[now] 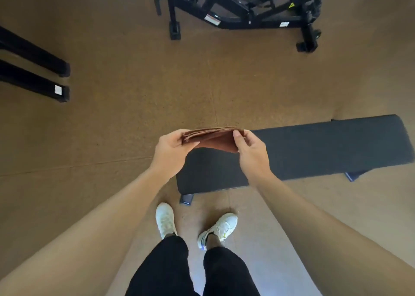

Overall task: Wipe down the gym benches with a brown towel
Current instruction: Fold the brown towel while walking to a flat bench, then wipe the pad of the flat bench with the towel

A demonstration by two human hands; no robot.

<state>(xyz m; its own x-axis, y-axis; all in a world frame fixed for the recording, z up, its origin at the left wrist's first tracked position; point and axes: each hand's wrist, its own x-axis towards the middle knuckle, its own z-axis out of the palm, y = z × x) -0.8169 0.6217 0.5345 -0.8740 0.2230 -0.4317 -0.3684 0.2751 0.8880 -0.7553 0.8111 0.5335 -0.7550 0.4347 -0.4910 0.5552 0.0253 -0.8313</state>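
Towel: folded brown towel (212, 139), mid-frame, held above the bench (314, 152) end.
Left grip: left hand (173, 148) pinching the towel's left edge.
Right grip: right hand (250, 148) pinching its right edge.
Upper frame: second bench (247, 8) on the floor (112, 48).

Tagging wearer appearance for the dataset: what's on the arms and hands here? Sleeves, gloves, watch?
Both forearms are bare as far as the frame shows, no sleeves in view. Left hand and right hand are ungloved; no watch, band or ring visible. Black trousers, white sneakers.
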